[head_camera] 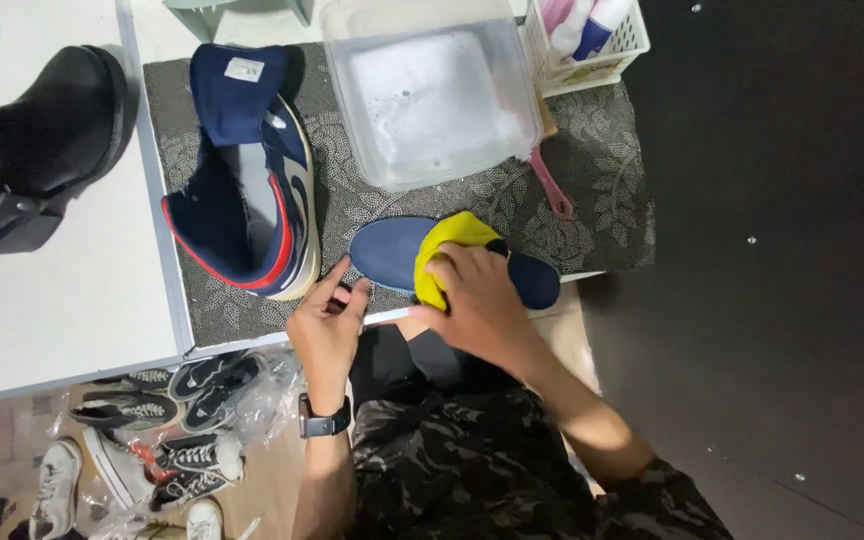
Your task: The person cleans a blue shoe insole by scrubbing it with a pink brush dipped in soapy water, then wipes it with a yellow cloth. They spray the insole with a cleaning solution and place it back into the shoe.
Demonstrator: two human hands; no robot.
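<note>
Right hand (477,300) is pressing a yellow cloth (449,250) under curled fingers onto the blue insole (392,250) (left hand (327,320) fingertips pinning its near edge, fingers narrow).

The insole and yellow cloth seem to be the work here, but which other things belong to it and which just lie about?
In use: right hand, yellow cloth, navy insole, left hand, patterned mat.

Lying about: navy sneaker, plastic tub, black boot, floor shoes, white basket.
</note>
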